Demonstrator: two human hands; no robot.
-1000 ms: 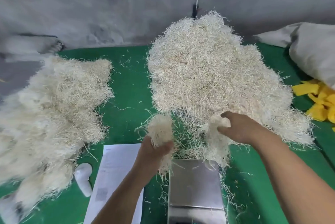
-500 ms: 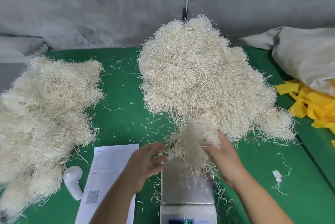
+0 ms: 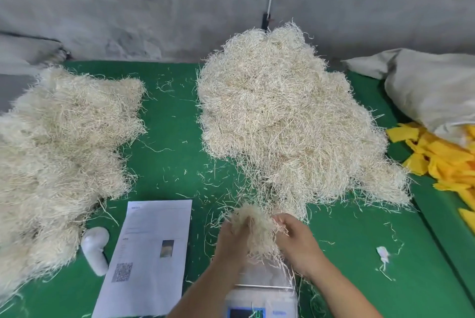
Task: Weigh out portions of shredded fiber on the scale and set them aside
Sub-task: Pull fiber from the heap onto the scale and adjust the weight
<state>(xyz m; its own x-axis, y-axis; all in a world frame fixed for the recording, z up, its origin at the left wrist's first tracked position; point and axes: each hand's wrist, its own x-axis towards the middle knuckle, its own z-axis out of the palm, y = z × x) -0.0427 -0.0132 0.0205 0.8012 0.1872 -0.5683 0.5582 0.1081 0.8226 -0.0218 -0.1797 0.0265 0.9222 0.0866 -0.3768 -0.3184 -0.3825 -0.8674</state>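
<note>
Pale, stringy shredded fiber clump (image 3: 253, 230) is gripped between my two hands directly above the white digital scale with steel platform (image 3: 262, 299) at the near table edge. My left hand (image 3: 232, 239) curls around the clump's left side; my right hand (image 3: 295, 240) pinches its right side. Left of the scale lies a white printed paper sheet with a QR code (image 3: 149, 253), then a small white plastic device (image 3: 95, 249). The green felt table surface (image 3: 169, 142) carries a large left fiber pile (image 3: 59, 150) and a taller central fiber heap (image 3: 288, 122) beyond my hands. Far right: yellow fabric scraps (image 3: 442, 158) and a grey cloth sack (image 3: 431, 86).
</note>
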